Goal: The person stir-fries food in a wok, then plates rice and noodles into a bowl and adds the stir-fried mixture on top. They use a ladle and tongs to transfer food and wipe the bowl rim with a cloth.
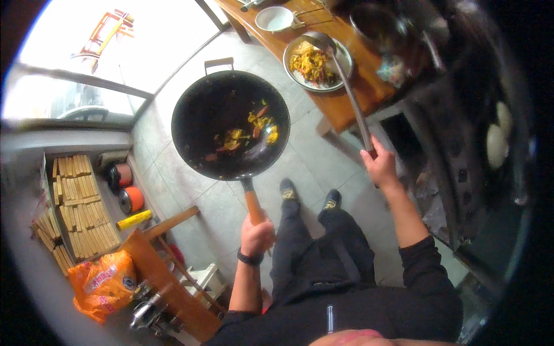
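My left hand [257, 235] grips the wooden handle of a black wok [207, 104], held out over the floor. Yellow bits, perhaps egg, and reddish pieces of food [233, 140] lie in the wok's lower and right part. My right hand [382, 163] is closed around the long handle of a metal ladle [355, 101]. The ladle's bowl is over a round, light-coloured dish [344, 71] at the wooden table's edge. A heap of similar yellow food [311, 62] sits in that dish, partly behind the ladle.
The wooden table [337, 112] also bears a white bowl [275, 19]. A dark stove area [450, 151] stands at the right. At lower left are stacked wooden pieces [82, 186], an orange bag [104, 281] and a wooden bench or table [173, 289]. My feet stand on grey tiles.
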Demonstrator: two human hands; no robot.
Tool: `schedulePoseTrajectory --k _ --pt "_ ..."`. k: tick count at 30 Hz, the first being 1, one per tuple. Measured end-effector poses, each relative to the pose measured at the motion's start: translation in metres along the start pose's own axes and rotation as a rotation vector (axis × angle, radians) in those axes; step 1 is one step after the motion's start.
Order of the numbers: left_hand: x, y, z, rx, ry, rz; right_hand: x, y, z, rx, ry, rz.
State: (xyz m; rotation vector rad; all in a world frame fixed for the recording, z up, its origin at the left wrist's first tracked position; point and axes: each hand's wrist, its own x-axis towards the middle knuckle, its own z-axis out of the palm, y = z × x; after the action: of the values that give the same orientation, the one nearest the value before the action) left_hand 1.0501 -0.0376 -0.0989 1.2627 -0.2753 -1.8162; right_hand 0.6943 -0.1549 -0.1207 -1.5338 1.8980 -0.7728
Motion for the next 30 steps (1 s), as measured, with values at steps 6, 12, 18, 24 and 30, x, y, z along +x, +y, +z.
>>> schedulePoseTrajectory --k 6,12,18,24,30 --pt "-0.002 -0.016 0.001 0.083 -0.03 0.029 -0.026 0.022 0.003 -0.077 0.013 -0.096" --pt "0.022 -0.016 0.027 0.102 -0.081 0.131 -0.032 0.019 -0.042 0.015 -0.091 -0.192" --pt "0.038 0.008 0.035 0.249 -0.099 0.231 0.027 -0.056 -0.011 0.045 -0.285 -0.453" --pt "0.041 0.031 0.048 0.017 -0.12 0.188 0.016 -0.089 -0.026 -0.081 -0.442 -0.305" --pt "0.042 0.046 0.064 0.008 -0.142 0.123 0.042 -0.099 -0.096 -0.136 -0.611 -0.221"
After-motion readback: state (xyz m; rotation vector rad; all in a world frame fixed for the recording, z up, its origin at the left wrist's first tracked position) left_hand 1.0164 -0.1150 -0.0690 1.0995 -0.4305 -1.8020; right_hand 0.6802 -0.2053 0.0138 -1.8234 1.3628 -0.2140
